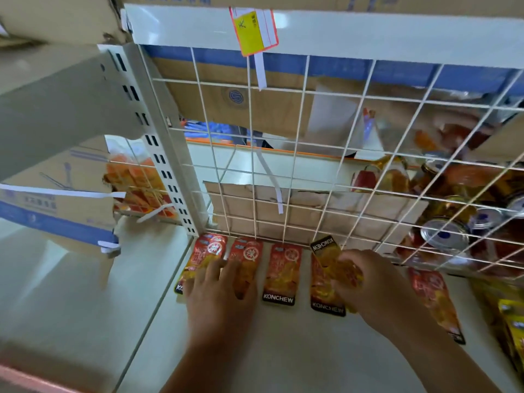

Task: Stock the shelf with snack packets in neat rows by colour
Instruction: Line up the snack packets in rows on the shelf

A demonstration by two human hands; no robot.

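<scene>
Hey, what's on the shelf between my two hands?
One red snack packet lies flat between the left hand and the right hand, which grips a second packet, in the head view.

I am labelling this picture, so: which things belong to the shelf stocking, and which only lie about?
Job: red packet row, held packet, right hand, left hand, yellow packets, shelf.
Lying about: cans, cardboard box, price tag.
</scene>
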